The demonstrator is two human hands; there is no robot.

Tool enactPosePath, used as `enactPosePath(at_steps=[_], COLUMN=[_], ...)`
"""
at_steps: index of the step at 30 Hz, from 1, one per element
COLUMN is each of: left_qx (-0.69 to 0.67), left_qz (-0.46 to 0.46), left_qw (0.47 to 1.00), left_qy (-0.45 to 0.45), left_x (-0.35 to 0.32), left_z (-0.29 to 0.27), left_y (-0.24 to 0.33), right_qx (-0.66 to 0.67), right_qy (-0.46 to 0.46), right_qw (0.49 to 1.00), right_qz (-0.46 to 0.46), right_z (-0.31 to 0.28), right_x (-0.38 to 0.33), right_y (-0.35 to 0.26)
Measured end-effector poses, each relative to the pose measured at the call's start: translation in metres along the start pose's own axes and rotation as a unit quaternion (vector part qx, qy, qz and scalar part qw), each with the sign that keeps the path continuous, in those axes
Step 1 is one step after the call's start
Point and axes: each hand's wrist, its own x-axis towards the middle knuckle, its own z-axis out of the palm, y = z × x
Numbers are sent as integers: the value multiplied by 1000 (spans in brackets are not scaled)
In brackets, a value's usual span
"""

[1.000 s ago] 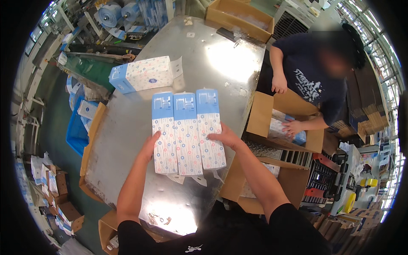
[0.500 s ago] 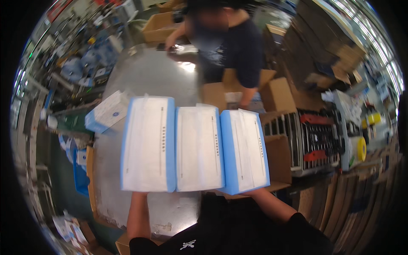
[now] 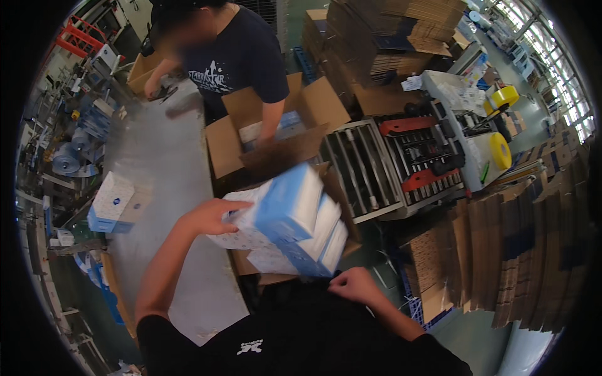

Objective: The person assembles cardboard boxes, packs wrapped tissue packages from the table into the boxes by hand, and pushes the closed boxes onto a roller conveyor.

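Observation:
Three blue-and-white soft tissue packs (image 3: 293, 207) are bunched side by side, tilted, above an open cardboard box (image 3: 342, 194) beside the table. My left hand (image 3: 216, 216) grips their patterned white side, fingers stretched along the near pack. Just off the packs' lower right corner, my right hand (image 3: 357, 285) is curled closed, with nothing visible in it. Most of the box under the packs is hidden. Another similar blue-and-white pack (image 3: 119, 203) stands on the metal table (image 3: 169, 163) at the left.
Across the table a co-worker (image 3: 235, 56) reaches one hand into another open carton (image 3: 226, 147). A roller conveyor (image 3: 364, 166) with a red-trimmed taping machine (image 3: 417, 150) is to the right. Stacked flat cardboard (image 3: 514, 250) stands at the lower right, and more cartons (image 3: 389, 37) at the back.
My view has turned right. The three packs have gone from level in front of me to tilted over the box. My right hand has come off them; my left now grips their side.

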Motion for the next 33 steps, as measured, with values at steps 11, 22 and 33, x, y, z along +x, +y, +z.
enactPosePath(at_steps=[11, 22, 33], left_qx=[32, 243, 155], left_qz=[-96, -43, -31], left_qw=[989, 969, 963], left_qy=[111, 29, 220], left_x=[56, 112, 91], left_z=[169, 157, 217], left_y=[-11, -23, -118], right_qx=[-132, -525, -368], right_qy=[284, 97, 302], right_qw=[946, 845, 870], right_qz=[-77, 5, -126], right_z=[-26, -17, -59], right_x=[90, 206, 271], right_y=[-26, -43, -6])
